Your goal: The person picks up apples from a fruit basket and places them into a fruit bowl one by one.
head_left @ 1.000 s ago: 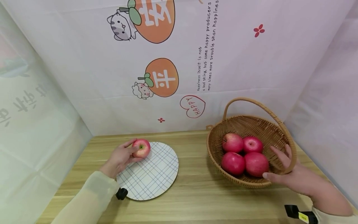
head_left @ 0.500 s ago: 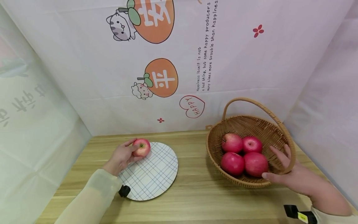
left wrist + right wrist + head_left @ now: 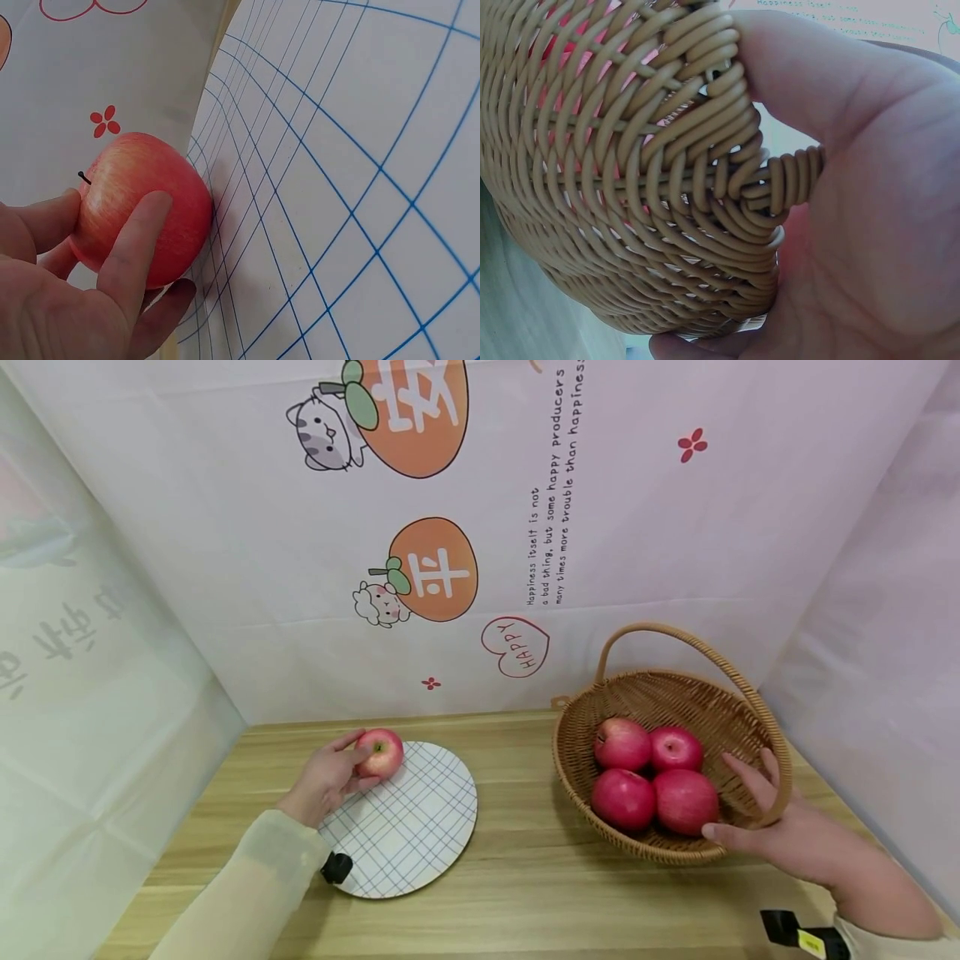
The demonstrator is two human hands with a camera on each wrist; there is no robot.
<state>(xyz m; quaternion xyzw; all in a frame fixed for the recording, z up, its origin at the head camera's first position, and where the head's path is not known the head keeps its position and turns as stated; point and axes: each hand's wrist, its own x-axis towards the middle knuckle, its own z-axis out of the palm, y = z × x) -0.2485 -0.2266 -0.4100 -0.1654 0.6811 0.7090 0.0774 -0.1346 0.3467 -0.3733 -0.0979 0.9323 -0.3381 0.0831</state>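
In the head view, the left hand (image 3: 326, 781) keeps its grip closed around a red apple (image 3: 382, 755) at the far left edge of a checked plate (image 3: 420, 818) on the worktop (image 3: 517, 902); the right hand (image 3: 795, 839) grasps the rim of a wicker basket (image 3: 660, 689) containing four apples (image 3: 686, 802). In the left wrist view, fingers (image 3: 135, 247) press the apple's side, its stem (image 3: 84, 178) pointing away from the plate. In the right wrist view, the palm lies by the foot of the handle (image 3: 796, 178).

The left hand (image 3: 67, 307) holds a red apple (image 3: 146, 169), dark stem (image 3: 85, 178) showing, at the edge of a blue-checked white plate (image 3: 337, 180); whether apple and plate touch is unclear. A red flower (image 3: 105, 121) marks the pale sheet (image 3: 161, 67) behind.
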